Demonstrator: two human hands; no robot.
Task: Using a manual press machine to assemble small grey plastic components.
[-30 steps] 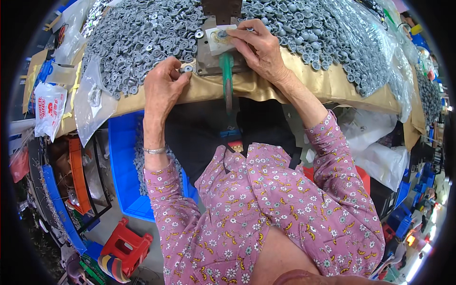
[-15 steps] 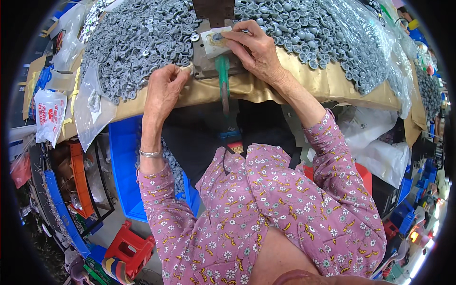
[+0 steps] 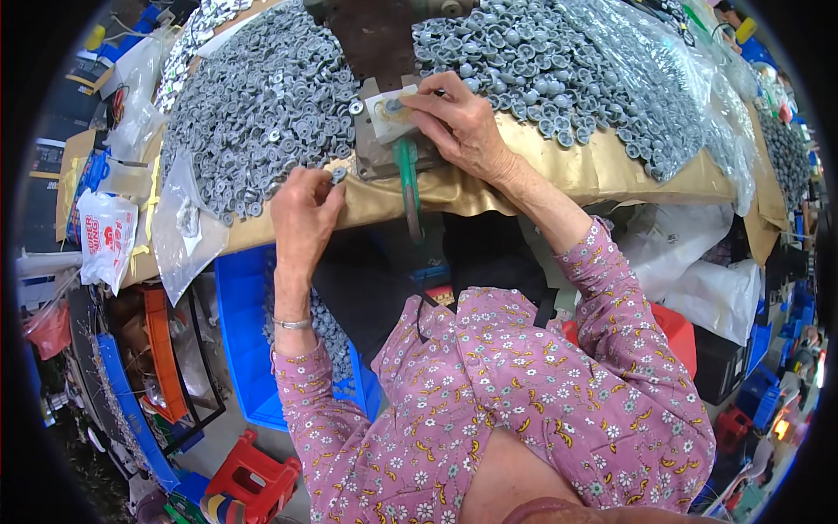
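A small grey metal part [image 3: 339,174] sits pinched at the fingertips of the left hand [image 3: 303,217], just left of centre in the upper half of the frame, at the lower edge of a big heap of grey parts [image 3: 257,109]. The left grip is closed on that part, thumb and fingers together. To its right, near the top centre, the right hand [image 3: 460,128] presses down on a small white plate [image 3: 390,112] that lies on a dark metal block [image 3: 377,153]; its fingers are bent and touching the plate, but whether they clamp anything cannot be told. A green lever [image 3: 407,179] hangs down from the block over a gold-coloured cloth [image 3: 602,170] that covers the surface. A second heap of grey parts [image 3: 559,61] fills the upper right. Clear plastic bags [image 3: 185,231] lie at the left edge of the surface, and a blue crate [image 3: 247,345] stands below it at lower left.
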